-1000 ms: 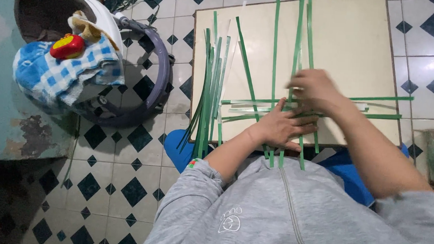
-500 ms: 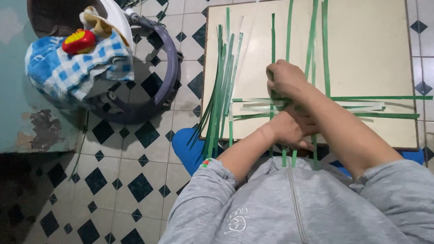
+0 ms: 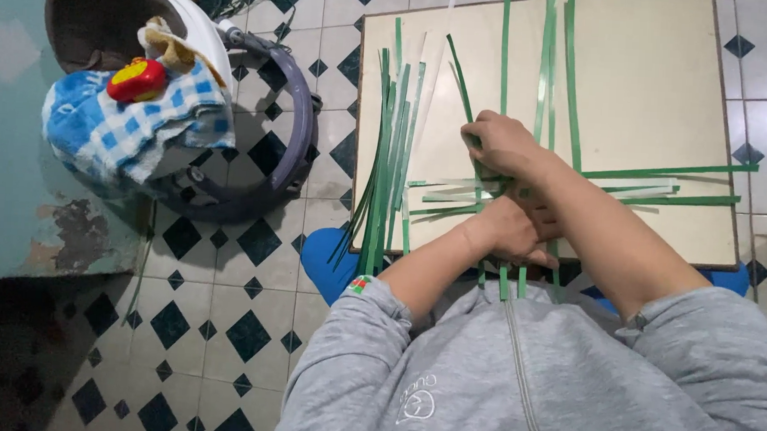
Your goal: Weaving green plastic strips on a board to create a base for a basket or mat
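Long green and pale strips lie crossed on a cream table (image 3: pixel 664 98): upright strips (image 3: pixel 569 68) and horizontal strips (image 3: pixel 678 172). My right hand (image 3: pixel 500 145) is closed on a dark green strip (image 3: pixel 459 72) that slants up to the left from the crossing. Just below it, my left hand (image 3: pixel 516 234) rests with curled fingers on the crossed strips near the table's front edge, holding them down. A loose bundle of strips (image 3: pixel 386 155) lies along the table's left side and hangs over the front edge.
To the left, on the black-and-white tiled floor (image 3: pixel 224 321), stands a round walker frame (image 3: pixel 297 125) draped with a blue checked cloth (image 3: pixel 120 135) and a red toy (image 3: pixel 137 79). A blue seat (image 3: pixel 326 256) shows under me. A teal wall (image 3: pixel 6 182) runs along the far left.
My right hand has moved left across the upright strips and now grips the slanted dark strip. The left hand has stayed on the crossing.
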